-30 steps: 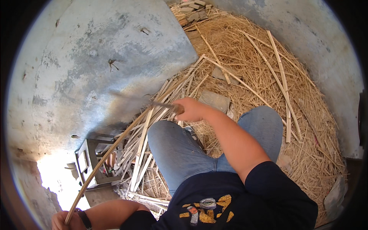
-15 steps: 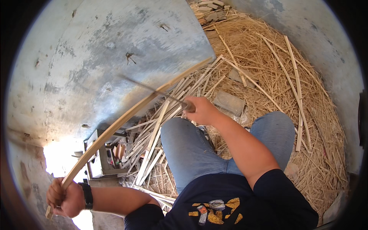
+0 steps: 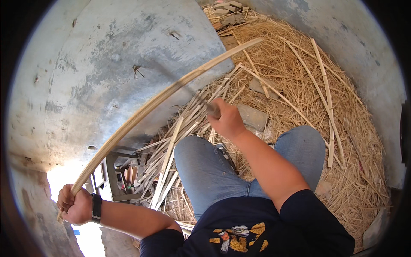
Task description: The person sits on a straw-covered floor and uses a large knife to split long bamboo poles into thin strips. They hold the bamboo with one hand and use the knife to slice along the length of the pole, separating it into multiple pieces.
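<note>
A long, pale bamboo strip (image 3: 169, 91) slants across the view, its near-left end wrapped in the closed fingers of my left hand (image 3: 76, 205). The strip's far end rises over the straw-covered floor at the back. My right hand (image 3: 227, 121) grips the round handle of a knife (image 3: 214, 110). Motion blurs the thin dark blade, which points up and left and crosses the strip; I cannot tell whether it touches. Both hands are in the air, the right one above and beyond my left knee.
Split strips (image 3: 171, 156) lie heaped left of my knees, beside a small dark frame (image 3: 115, 175). Straw-like shavings (image 3: 295, 98) cover the floor at right, with long slats (image 3: 324, 90) on top. A flat brick (image 3: 252, 116) lies ahead. Worn bluish walls (image 3: 98, 81) stand close.
My left hand has moved up and slightly right, carrying the bamboo strip, whose far end now reaches farther right and higher. The knife has shifted slightly right, its blade still blurred.
</note>
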Tool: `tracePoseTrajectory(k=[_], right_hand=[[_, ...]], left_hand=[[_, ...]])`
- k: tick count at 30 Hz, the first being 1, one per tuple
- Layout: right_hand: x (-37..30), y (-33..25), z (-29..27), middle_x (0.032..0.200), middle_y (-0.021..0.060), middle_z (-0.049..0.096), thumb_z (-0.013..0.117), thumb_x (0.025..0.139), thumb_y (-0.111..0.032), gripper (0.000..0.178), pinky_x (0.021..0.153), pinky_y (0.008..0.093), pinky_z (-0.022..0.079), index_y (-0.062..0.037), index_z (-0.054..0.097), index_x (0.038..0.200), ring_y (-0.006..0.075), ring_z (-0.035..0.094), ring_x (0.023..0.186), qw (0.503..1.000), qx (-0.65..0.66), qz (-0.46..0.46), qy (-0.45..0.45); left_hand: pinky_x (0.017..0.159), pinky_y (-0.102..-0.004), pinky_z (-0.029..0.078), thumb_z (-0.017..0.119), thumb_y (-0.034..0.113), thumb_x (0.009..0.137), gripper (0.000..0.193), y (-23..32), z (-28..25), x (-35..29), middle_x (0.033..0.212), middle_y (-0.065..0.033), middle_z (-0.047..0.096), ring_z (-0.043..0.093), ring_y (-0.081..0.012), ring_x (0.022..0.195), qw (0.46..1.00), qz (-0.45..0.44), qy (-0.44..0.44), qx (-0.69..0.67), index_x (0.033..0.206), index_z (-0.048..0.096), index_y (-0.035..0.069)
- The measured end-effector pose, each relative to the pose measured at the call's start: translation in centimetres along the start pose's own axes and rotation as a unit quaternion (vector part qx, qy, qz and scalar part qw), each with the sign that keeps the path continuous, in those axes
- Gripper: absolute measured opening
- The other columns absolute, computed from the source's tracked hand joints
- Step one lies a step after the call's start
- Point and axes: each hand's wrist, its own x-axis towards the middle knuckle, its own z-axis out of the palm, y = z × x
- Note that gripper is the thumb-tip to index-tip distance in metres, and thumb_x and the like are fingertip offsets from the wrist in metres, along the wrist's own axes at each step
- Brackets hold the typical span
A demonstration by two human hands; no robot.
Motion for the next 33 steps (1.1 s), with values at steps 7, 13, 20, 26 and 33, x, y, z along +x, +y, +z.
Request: tracePoseTrajectory(k=[7, 13, 20, 26, 33], right_hand=[[-0.8, 0.8, 0.9, 0.076, 0.0155, 0.067, 0.071, 0.085, -0.017, 0.025, 0.062, 0.0419, 0.052, -0.0057, 0.058, 0.103, 0.0313, 0.069, 0.069, 0.997, -0.04, 0.057, -0.015], [0.1, 0.7, 0.2, 0.083, 0.0136, 0.068, 0.071, 0.08, -0.012, 0.028, 0.066, 0.0456, 0.055, -0.0069, 0.057, 0.104, 0.0332, 0.07, 0.076, 0.988, -0.11, -0.11, -0.024], [1.0, 1.8, -2.2, 0.09, 0.0174, 0.071, 0.066, 0.084, -0.012, 0.023, 0.072, 0.0454, 0.056, -0.0056, 0.058, 0.105, 0.0347, 0.071, 0.082, 0.988, -0.062, 0.132, 0.044], [-0.8, -0.7, 0.6, 0.085, 0.0159, 0.069, 0.07, 0.082, -0.016, 0.029, 0.069, 0.0455, 0.056, -0.0076, 0.057, 0.107, 0.0357, 0.07, 0.08, 0.992, -0.067, -0.057, -0.093], [-0.9, 2.1, 1.1, 0.084, 0.0194, 0.069, 0.07, 0.081, -0.016, 0.03, 0.072, 0.0471, 0.055, -0.0052, 0.059, 0.106, 0.0391, 0.069, 0.082, 0.996, -0.029, 0.026, -0.077]], left_hand=[[0.046, -0.0277, 0.025, 0.034, 0.048, 0.101, 0.05, -1.8, 0.5, -1.0, 0.055, 0.0034, 0.031, 0.026, -0.0109, 0.047, 0.999, 0.018, 0.01, 0.025, 0.068, 0.041, 0.012], [0.046, -0.0267, 0.024, 0.034, 0.049, 0.101, 0.05, -1.9, -1.3, -0.1, 0.055, 0.0029, 0.031, 0.027, -0.0112, 0.047, 0.999, -0.041, -0.011, -0.005, 0.068, 0.04, 0.012], [0.046, -0.0266, 0.024, 0.035, 0.044, 0.1, 0.045, -1.3, 0.2, -1.4, 0.056, 0.0031, 0.031, 0.027, -0.0116, 0.047, 0.999, -0.027, -0.01, 0.019, 0.069, 0.041, 0.012], [0.046, -0.026, 0.024, 0.04, 0.037, 0.096, 0.036, -4.4, -0.4, -2.9, 0.057, 0.0028, 0.031, 0.026, -0.0114, 0.048, 0.998, -0.04, -0.004, 0.038, 0.07, 0.041, 0.012], [0.046, -0.026, 0.019, 0.045, 0.04, 0.094, 0.034, -10.0, 3.1, -4.9, 0.057, 0.0037, 0.027, 0.023, -0.0109, 0.048, 0.993, 0.007, 0.057, 0.105, 0.074, 0.041, 0.014]])
